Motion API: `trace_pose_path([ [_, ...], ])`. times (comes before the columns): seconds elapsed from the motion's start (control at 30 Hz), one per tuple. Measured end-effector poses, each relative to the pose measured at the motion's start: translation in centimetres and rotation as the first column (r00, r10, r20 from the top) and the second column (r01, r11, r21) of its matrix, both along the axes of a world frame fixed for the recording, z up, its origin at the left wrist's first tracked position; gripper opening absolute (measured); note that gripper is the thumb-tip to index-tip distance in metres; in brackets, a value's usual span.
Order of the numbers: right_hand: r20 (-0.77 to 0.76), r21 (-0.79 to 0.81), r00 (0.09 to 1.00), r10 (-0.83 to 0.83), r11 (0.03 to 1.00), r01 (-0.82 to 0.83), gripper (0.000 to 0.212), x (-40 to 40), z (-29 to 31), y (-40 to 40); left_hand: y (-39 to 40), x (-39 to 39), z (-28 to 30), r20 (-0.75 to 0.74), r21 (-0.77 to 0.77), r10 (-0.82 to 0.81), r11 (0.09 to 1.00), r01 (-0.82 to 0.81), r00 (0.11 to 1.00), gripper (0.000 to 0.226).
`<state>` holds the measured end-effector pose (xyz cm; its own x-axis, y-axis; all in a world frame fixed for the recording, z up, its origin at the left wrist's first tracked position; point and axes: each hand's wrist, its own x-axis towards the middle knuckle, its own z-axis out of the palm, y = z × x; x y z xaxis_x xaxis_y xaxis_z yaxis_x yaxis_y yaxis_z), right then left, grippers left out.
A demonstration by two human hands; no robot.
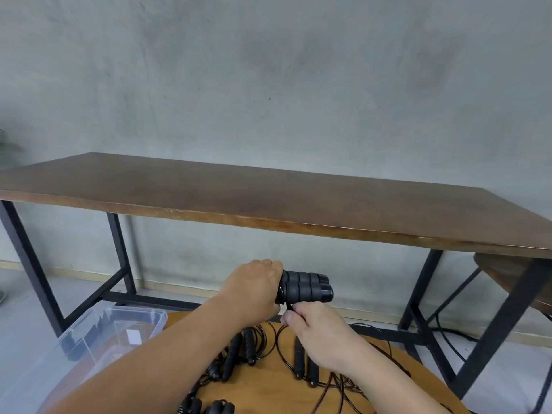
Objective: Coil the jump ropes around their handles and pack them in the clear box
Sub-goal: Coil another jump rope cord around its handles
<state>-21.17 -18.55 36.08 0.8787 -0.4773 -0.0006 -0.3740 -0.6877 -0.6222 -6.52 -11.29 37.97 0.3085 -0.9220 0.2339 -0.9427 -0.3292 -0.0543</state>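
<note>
Gripping two black foam handles [306, 287] side by side above the round wooden table [268, 392], left hand [257, 289] curled tightly round their near ends, the free ends pointing right. Pinching a thin dark rope [288, 307] just under those handles, right hand [321, 333] with thumb and bent fingers closed on it, knuckles toward the camera. Lying on the round table below both hands, more jump ropes: one pair of black handles [239, 351] under the left forearm, one pair [304, 363] partly hidden under the right hand, and further black handles [209, 404] at the near edge, too cut off to count exactly. Spreading in loose loops [358, 383] over the right half of that table, thin brownish cord, strands too tangled to number. Touching the round table's left edge, one clear plastic box [98, 324], open-topped, a small white label on its bottom, no ropes visible inside. Standing beyond the round table, one long brown tabletop on black metal legs [268, 204] against a grey wall [268, 70]. Tucked beneath that long table to the right, one wooden stool [501, 270] with a dark seat.
</note>
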Motion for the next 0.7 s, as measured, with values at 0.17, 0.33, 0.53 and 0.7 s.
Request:
trace_pose_path([
  [0.17, -0.077, -0.146, 0.997, -0.019, 0.989, 0.008, 0.030, 0.2, 0.1, 0.1, -0.8, -0.1, -1.1, 0.056, 0.029, 0.076, 0.997, -0.077, 0.996, 0.034],
  [0.33, -0.167, -0.319, 0.986, 0.016, 0.945, -0.069, 0.030, 0.4, 1.7, -0.3, -1.2, -0.4, -2.1, 0.122, 0.069, 0.093, 0.992, -0.102, 0.988, 0.032],
  [0.53, -0.265, -0.372, 0.956, 0.124, 0.902, -0.220, 0.028, 0.6, 5.1, -1.5, -1.2, -1.0, -2.1, 0.112, 0.024, 0.043, 0.999, -0.046, 0.993, 0.030],
  [0.7, -0.250, -0.208, 0.946, 0.204, 0.943, -0.258, 0.021, 0.5, 7.5, -3.3, -0.8, -1.1, -0.8, 0.081, -0.012, -0.012, 1.000, 0.014, 0.997, 0.035],
])
